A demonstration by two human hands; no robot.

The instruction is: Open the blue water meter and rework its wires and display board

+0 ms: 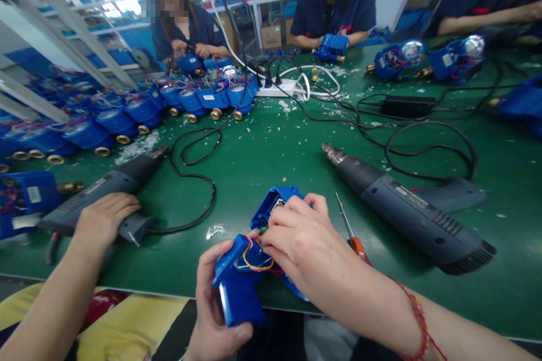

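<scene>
My left hand [214, 299] is wrapped round the lower part of a blue water meter [243, 304], with the thumb underneath. Its housing is open, and yellow and red wires [256, 267] loop out of it. My right hand [298, 240] reaches over the meter, fingertips pinched at a small green part [262, 230] among the wires. Behind these fingers a blue open cover [271, 203] shows in part. A screwdriver [355, 243] with an orange handle lies right of my right hand. What sits under my right palm is hidden.
Another person's hand [108, 214] rests on a heat gun [127, 175] at left. A second heat gun [398, 208] lies at right. Several blue meters [144, 110] line the left back. Cables and a power strip [277, 89] cross the green table [271, 146]; co-workers sit opposite.
</scene>
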